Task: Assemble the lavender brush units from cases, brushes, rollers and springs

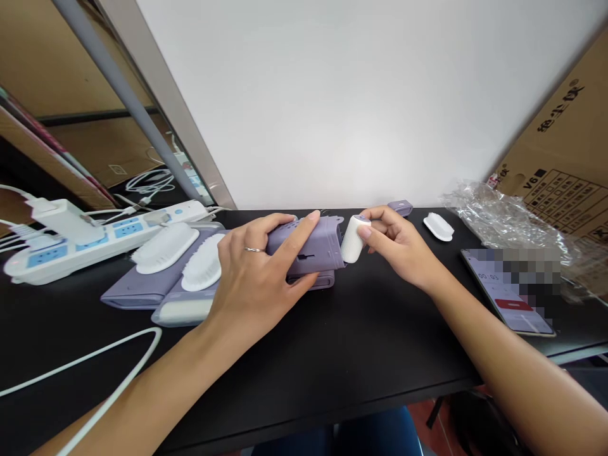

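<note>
My left hand (pixel 254 272) is closed over a light purple plastic housing (pixel 317 244), which has a row of small holes and a dark slot. A white ribbed cylinder (pixel 355 242) leans at the housing's right end, pinched between the thumb and fingers of my right hand (pixel 396 244). The cylinder's lower part touches or enters the open end; I cannot tell which. Another purple part (pixel 325 280) shows beneath the housing. Further left, two white oval ribbed pieces (pixel 167 246) rest on flat purple parts (pixel 135 292).
Behind my right hand are a small purple piece (pixel 400 207) and a white oval piece (pixel 438 227). A phone (pixel 503 297), crumpled clear plastic (pixel 503 215) and a cardboard box (pixel 555 171) occupy the right. A power strip (pixel 128 228) and white cable (pixel 109 345) lie left on the black table (pixel 356 342).
</note>
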